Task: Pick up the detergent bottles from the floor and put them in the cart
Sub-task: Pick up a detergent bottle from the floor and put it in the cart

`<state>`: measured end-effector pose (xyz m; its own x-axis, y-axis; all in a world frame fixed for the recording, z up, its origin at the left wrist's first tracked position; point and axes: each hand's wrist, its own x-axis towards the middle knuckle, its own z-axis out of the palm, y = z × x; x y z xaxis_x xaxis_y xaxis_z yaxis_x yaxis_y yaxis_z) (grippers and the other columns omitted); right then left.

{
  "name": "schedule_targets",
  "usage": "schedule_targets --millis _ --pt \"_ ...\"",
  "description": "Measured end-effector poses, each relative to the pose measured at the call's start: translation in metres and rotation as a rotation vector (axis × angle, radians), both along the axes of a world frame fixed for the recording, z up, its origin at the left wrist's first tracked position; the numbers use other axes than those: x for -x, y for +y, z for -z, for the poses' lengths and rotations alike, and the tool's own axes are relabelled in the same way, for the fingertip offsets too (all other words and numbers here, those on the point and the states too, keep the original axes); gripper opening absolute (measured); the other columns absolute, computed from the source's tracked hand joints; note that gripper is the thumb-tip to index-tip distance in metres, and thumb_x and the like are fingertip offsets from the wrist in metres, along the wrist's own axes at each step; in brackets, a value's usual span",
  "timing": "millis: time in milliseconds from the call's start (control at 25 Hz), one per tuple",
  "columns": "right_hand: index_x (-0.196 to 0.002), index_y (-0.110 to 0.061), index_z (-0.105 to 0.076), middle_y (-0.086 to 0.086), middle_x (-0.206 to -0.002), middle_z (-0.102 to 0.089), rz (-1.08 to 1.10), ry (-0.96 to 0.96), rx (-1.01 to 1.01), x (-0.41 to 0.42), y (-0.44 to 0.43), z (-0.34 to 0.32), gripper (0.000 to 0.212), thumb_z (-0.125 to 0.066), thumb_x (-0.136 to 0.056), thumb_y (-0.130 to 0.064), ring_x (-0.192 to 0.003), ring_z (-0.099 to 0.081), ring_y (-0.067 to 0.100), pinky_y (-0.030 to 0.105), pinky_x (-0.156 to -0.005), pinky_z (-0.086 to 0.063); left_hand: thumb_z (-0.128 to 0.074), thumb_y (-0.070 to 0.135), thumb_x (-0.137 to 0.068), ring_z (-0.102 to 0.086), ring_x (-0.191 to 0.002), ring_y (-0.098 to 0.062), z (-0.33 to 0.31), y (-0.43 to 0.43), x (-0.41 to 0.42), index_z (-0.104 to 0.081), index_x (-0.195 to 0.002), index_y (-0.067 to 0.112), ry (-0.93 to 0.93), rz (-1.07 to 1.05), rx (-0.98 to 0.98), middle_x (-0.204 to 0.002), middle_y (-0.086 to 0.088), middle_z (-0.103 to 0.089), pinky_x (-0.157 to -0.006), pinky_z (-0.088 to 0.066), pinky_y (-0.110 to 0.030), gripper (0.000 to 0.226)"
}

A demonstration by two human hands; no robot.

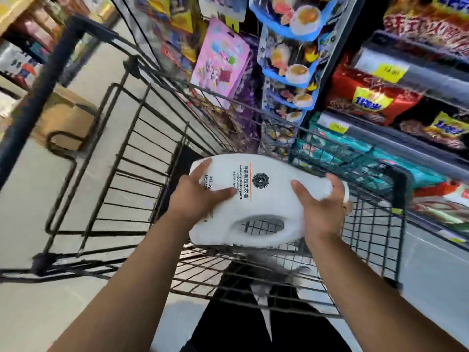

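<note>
Both hands (left hand [195, 196], right hand [319, 207]) gripping detergent bottle [256, 199], over cart [162, 138]

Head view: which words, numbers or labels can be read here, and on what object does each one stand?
"Laundry Detergent": on the white detergent bottle, printed sideways beside an orange line.
"洗衣液": the end of the Chinese line on the same bottle; its first characters are uncertain.
Small print by the left hand: too small to read.
Yellow price tags: blurred.
Red packets: lettering blurred.
</note>
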<state>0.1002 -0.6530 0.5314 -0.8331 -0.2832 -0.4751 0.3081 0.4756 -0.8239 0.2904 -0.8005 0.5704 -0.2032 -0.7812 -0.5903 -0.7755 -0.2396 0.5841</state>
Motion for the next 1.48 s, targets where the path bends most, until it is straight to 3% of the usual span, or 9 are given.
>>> schedule_targets --millis 320,480,600,800,880,960,1120,1320,1480 --pt "-0.118 -0.047 -0.051 0.009 -0.141 -0.044 0.1 -0.059 -0.114 0.007 -0.04 0.115 0.076 -0.083 -0.05 -0.059 -0.108 -0.058 0.022 0.027 -0.083 -0.049 -0.076 0.077 -0.038 -0.064 -0.108 -0.015 0.124 -0.051 0.021 -0.034 -0.14 0.057 -0.12 0.132 -0.115 -0.132 0.005 -0.058 -0.091 -0.054 -0.031 0.112" --pt "-0.127 -0.04 -0.049 0.009 -0.14 -0.047 0.132 -0.095 -0.108 0.008 -0.047 0.152 0.077 -0.085 -0.06 -0.051 -0.114 -0.057 0.023 0.037 -0.097 -0.053 -0.084 0.064 -0.053 -0.06 -0.117 -0.011 0.162 -0.075 0.034 -0.036 -0.147 0.043 -0.114 0.223 -0.107 -0.14 0.009 -0.056 -0.101 -0.045 -0.026 0.107" --pt "-0.128 -0.041 -0.051 0.013 -0.144 -0.034 0.194 -0.103 -0.15 0.005 -0.056 0.175 0.074 -0.085 -0.063 -0.05 -0.11 -0.057 0.025 0.042 -0.099 -0.051 -0.083 0.068 -0.044 -0.061 -0.116 -0.009 0.184 -0.085 0.039 -0.041 -0.144 0.045 -0.129 0.211 -0.066 -0.134 0.011 -0.061 -0.106 -0.046 -0.033 0.11" --pt "-0.133 -0.032 -0.052 -0.011 -0.107 -0.044 0.312 -0.154 -0.102 0.003 -0.058 0.208 0.065 -0.082 -0.076 -0.038 -0.108 -0.058 0.024 0.041 -0.098 -0.053 -0.073 0.084 -0.022 -0.062 -0.115 -0.014 0.207 -0.093 0.056 -0.04 -0.14 0.053 -0.159 0.218 -0.039 -0.135 0.005 -0.056 -0.104 -0.048 -0.038 0.126" --pt "-0.133 -0.029 -0.051 -0.013 -0.106 -0.044 0.333 -0.156 -0.095 0.004 -0.06 0.222 0.065 -0.082 -0.076 -0.034 -0.109 -0.058 0.024 0.043 -0.099 -0.053 -0.079 0.079 -0.031 -0.059 -0.119 -0.017 0.215 -0.094 0.06 -0.04 -0.141 0.051 -0.182 0.247 -0.029 -0.139 0.001 -0.047 -0.105 -0.047 -0.039 0.12" --pt "-0.131 -0.03 -0.05 -0.002 -0.119 -0.047 0.309 -0.172 -0.095 0.003 -0.061 0.229 0.068 -0.083 -0.072 -0.035 -0.104 -0.057 0.019 0.042 -0.098 -0.053 -0.083 0.068 -0.05 -0.054 -0.123 -0.022 0.221 -0.089 0.061 -0.035 -0.145 0.05 -0.241 0.296 -0.015 -0.141 -0.005 -0.036 -0.107 -0.045 -0.041 0.108" --pt "-0.137 -0.03 -0.047 0.007 -0.129 -0.037 0.172 -0.143 -0.179 0.004 -0.058 0.228 0.072 -0.084 -0.075 -0.034 -0.088 -0.048 0.004 0.011 -0.072 -0.048 -0.08 0.059 -0.067 -0.03 -0.14 -0.04 0.227 -0.073 0.064 -0.016 -0.153 0.043 -0.389 0.397 0.048 -0.152 -0.017 -0.02 -0.114 -0.034 -0.046 0.109" --pt "-0.145 -0.029 -0.043 -0.002 -0.136 -0.039 0.061 -0.122 -0.177 0.011 -0.04 0.192 0.081 -0.084 -0.076 -0.037 -0.11 -0.043 0.013 0.029 -0.099 -0.048 -0.081 0.055 -0.07 -0.006 -0.151 -0.031 0.194 -0.056 0.067 -0.014 -0.156 0.033 -0.275 0.448 0.054 -0.163 -0.011 0.0 -0.12 -0.021 -0.037 0.111" --pt "-0.147 -0.023 -0.044 0.0 -0.143 -0.041 -0.017 -0.115 -0.128 0.009 -0.026 0.141 0.095 -0.082 -0.066 -0.056 -0.124 -0.047 0.016 0.011 -0.096 -0.038 -0.08 0.047 -0.072 -0.022 -0.144 -0.03 0.142 -0.033 0.077 -0.017 -0.156 0.03 -0.115 0.655 0.161 -0.154 -0.009 -0.031 -0.115 -0.026 -0.033 0.107"
